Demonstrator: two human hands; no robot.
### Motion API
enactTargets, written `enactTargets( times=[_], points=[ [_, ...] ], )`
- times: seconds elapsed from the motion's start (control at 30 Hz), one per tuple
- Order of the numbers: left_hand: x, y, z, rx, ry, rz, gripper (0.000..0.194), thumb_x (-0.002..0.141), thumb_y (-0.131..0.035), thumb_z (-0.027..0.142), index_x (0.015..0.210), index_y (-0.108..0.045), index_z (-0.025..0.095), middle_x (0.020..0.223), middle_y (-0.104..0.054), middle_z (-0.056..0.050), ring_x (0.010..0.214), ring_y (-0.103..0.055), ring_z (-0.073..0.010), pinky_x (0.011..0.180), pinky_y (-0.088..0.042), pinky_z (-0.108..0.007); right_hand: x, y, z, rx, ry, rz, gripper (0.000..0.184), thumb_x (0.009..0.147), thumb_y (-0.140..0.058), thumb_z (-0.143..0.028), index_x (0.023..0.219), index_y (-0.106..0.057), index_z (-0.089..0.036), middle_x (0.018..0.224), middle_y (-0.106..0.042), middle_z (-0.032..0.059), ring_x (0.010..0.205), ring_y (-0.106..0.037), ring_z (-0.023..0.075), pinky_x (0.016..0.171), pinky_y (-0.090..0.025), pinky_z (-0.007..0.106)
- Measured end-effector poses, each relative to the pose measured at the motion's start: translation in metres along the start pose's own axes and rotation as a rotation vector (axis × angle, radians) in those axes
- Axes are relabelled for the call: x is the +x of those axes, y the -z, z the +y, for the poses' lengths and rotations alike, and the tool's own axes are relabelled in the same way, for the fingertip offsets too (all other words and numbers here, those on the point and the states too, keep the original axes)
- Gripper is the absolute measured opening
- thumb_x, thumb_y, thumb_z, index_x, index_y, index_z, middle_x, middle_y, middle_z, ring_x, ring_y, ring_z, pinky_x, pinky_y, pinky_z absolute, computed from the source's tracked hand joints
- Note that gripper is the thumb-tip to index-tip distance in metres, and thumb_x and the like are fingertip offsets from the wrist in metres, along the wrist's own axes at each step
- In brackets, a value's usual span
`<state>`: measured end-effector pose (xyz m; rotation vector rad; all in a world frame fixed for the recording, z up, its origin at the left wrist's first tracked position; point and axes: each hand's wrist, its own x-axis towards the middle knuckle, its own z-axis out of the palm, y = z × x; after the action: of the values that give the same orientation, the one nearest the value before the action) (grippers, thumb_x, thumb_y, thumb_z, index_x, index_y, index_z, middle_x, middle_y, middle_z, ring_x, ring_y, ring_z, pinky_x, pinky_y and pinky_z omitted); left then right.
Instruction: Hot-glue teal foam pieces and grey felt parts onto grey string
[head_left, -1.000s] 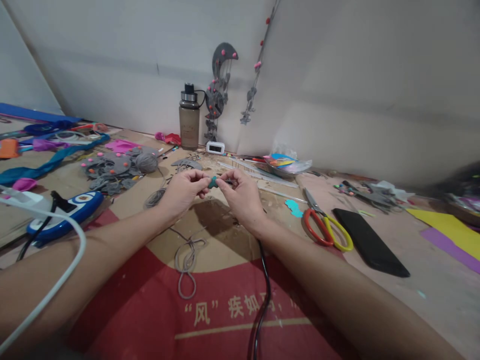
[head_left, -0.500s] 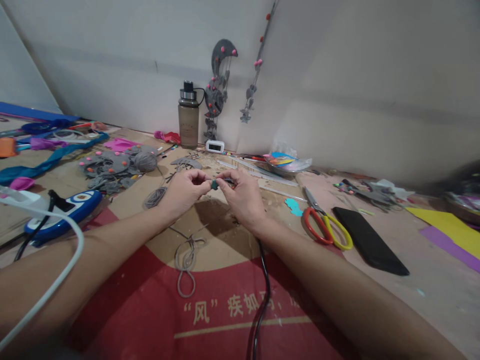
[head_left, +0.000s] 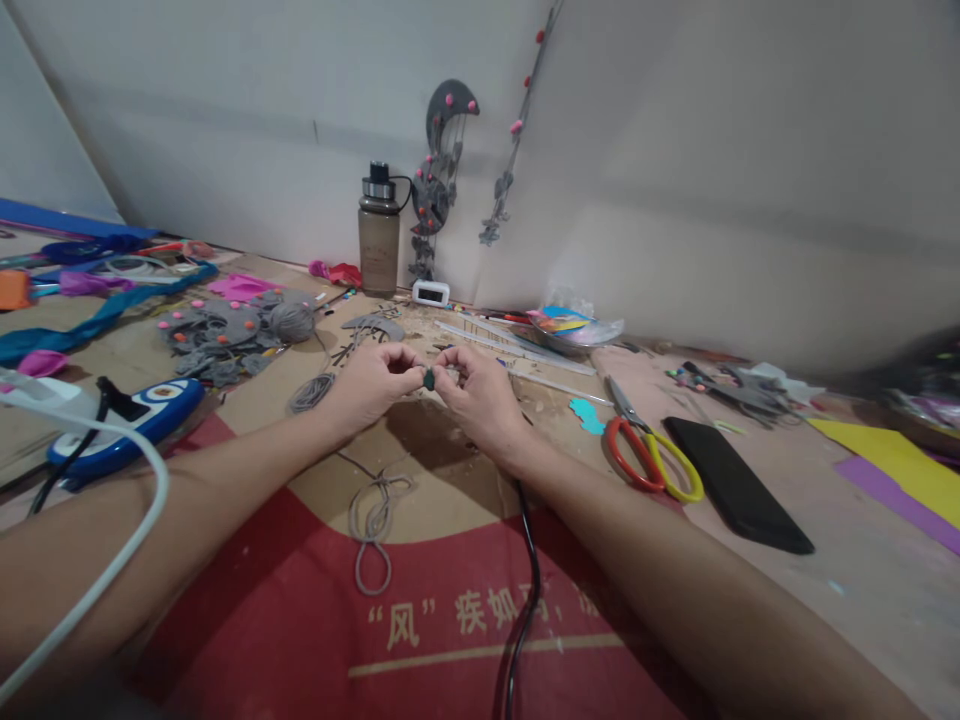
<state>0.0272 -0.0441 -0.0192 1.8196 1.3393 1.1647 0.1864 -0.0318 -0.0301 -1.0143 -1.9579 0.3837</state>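
Note:
Between the fingertips of both hands is a small dark green piece, mostly covered, its kind too small to make out. My left hand pinches it from the left with thumb and forefinger. From the right, my right hand pinches it the same way. Below the hands lies a looped grey cord on the red and tan board. A coil of grey yarn rests just left of my left hand. A black cable runs under my right wrist.
Red-and-yellow-handled scissors and a black phone-like slab lie to the right. A bottle stands at the wall beside hanging grey felt shapes. Grey felt with pink dots sits left, behind a blue-and-white device.
Both hands stay nearly in place, still pinching the dark green piece. It sits slightly lower, and less of it shows between the fingertips.

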Motion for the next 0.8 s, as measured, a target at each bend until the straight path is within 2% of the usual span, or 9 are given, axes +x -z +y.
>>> enactTargets(
  times=[0.23,0.33,0.43,0.53,0.63,0.8],
  points=[
    [0.001,-0.002,-0.007,-0.129,0.113,-0.041,0.016,0.07,-0.062,0.033,0.07,-0.062,0.016,0.053,-0.053,0.003,0.042,-0.039,-0.006,0.04,-0.027,-0.02,-0.002,-0.002,0.002,0.006,-0.036,-0.014,0.013,0.083,-0.048,-0.027,0.078,-0.056,-0.019,0.076,-0.057,0.0012,0.072,-0.05,0.0139,0.067,-0.038,0.027],
    [0.002,-0.001,-0.009,-0.24,0.214,-0.093,0.023,0.069,-0.065,0.039,0.074,-0.064,0.017,0.051,-0.053,0.003,0.036,-0.035,-0.0053,0.036,-0.023,-0.02,-0.003,-0.004,0.007,0.034,-0.069,-0.002,0.014,0.083,-0.047,-0.028,0.078,-0.056,-0.019,0.075,-0.057,0.0009,0.071,-0.05,0.0137,0.067,-0.038,0.026],
    [0.004,0.001,-0.01,-0.342,0.274,-0.155,0.026,0.066,-0.069,0.04,0.076,-0.066,0.017,0.054,-0.055,0.002,0.037,-0.039,-0.0055,0.036,-0.025,-0.019,-0.003,-0.006,0.012,0.077,-0.105,0.007,0.015,0.083,-0.047,-0.03,0.078,-0.056,-0.019,0.074,-0.057,0.0006,0.071,-0.05,0.0136,0.065,-0.038,0.026],
    [0.004,0.002,-0.009,-0.349,0.247,-0.178,0.026,0.066,-0.07,0.037,0.083,-0.069,0.017,0.057,-0.057,0.001,0.041,-0.043,-0.0059,0.039,-0.029,-0.019,-0.004,-0.008,0.014,0.107,-0.123,0.011,0.016,0.083,-0.047,-0.032,0.079,-0.056,-0.019,0.073,-0.057,0.0004,0.069,-0.05,0.0132,0.064,-0.038,0.025],
    [0.002,0.002,-0.006,-0.275,0.179,-0.149,0.027,0.068,-0.068,0.036,0.087,-0.071,0.017,0.056,-0.058,0.001,0.041,-0.041,-0.006,0.039,-0.028,-0.019,-0.005,-0.009,0.013,0.109,-0.126,0.007,0.017,0.084,-0.047,-0.032,0.08,-0.056,-0.018,0.074,-0.058,0.0006,0.069,-0.05,0.0129,0.064,-0.038,0.025],
    [-0.001,0.002,0.004,-0.058,0.082,-0.057,0.019,0.069,-0.065,0.031,0.075,-0.071,0.014,0.054,-0.06,-0.001,0.047,-0.048,-0.0085,0.045,-0.035,-0.02,-0.007,-0.008,0.007,0.072,-0.103,0.022,0.015,0.083,-0.048,-0.03,0.079,-0.057,-0.018,0.079,-0.058,0.0015,0.072,-0.05,0.0129,0.066,-0.038,0.025]
  ],
)
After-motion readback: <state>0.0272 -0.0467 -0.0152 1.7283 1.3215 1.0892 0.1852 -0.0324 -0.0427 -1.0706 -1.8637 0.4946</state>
